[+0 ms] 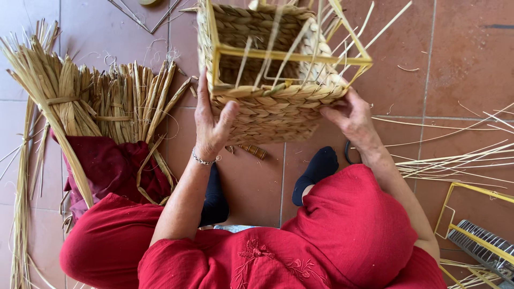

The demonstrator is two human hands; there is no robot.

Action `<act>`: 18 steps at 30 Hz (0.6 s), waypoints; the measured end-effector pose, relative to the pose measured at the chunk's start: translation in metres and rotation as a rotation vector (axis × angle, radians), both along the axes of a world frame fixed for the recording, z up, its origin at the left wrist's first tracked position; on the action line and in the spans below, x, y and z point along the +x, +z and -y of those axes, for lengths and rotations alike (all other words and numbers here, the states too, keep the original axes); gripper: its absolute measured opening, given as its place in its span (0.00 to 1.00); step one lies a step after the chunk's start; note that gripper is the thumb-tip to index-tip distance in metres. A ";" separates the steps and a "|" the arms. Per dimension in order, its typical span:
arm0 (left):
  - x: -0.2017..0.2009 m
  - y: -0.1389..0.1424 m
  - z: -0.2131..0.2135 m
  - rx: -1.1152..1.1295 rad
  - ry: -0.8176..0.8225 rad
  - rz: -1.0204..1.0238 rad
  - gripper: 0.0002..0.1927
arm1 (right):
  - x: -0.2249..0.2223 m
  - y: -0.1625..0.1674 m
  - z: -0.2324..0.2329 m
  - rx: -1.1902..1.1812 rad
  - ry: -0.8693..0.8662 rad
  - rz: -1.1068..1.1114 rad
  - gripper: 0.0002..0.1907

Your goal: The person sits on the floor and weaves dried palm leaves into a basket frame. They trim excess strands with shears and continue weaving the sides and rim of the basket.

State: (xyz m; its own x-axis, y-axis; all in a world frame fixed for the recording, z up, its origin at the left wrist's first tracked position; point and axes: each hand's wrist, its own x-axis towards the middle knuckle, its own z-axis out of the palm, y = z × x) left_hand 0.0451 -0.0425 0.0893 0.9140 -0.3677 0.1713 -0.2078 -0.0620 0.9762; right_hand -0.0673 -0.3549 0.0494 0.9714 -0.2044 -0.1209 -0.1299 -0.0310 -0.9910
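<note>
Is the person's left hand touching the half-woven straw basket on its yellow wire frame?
Touching. The head view shows the left hand pressed against the half-woven straw basket, its thumb lying on the plaited wall and the fingers along the corner.

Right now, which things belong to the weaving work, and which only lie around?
In the work: woven basket on its yellow frame, left hand, right hand, straw bundles.
Lying about: dark red cloth, spare yellow frame, loose strands.

Soft, even daylight falls on my tiled floor (460, 64), bright without glare. Shadows are faint and short beneath my hands. Everything looks sharp, with slight stretching at the edges.
</note>
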 end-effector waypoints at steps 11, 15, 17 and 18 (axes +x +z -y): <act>0.056 -0.110 0.051 -0.220 -0.056 -0.289 0.33 | -0.049 0.109 0.002 -0.953 -0.069 0.498 0.43; 0.069 -0.129 0.068 -0.137 -0.079 -0.386 0.38 | -0.030 0.094 -0.009 -0.952 0.107 0.518 0.37; 0.066 -0.124 0.064 -0.124 -0.080 -0.483 0.41 | -0.024 0.087 -0.017 -0.908 0.213 0.533 0.36; 0.063 -0.117 0.055 -0.080 -0.066 -0.553 0.43 | -0.022 0.084 -0.024 -0.882 0.262 0.537 0.35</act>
State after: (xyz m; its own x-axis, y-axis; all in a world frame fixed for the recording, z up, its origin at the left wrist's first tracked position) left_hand 0.1079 -0.0977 -0.0278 0.8511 -0.4327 -0.2972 0.3355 0.0129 0.9420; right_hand -0.0894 -0.3307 0.1331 0.8798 0.2127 0.4251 0.4323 -0.7297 -0.5297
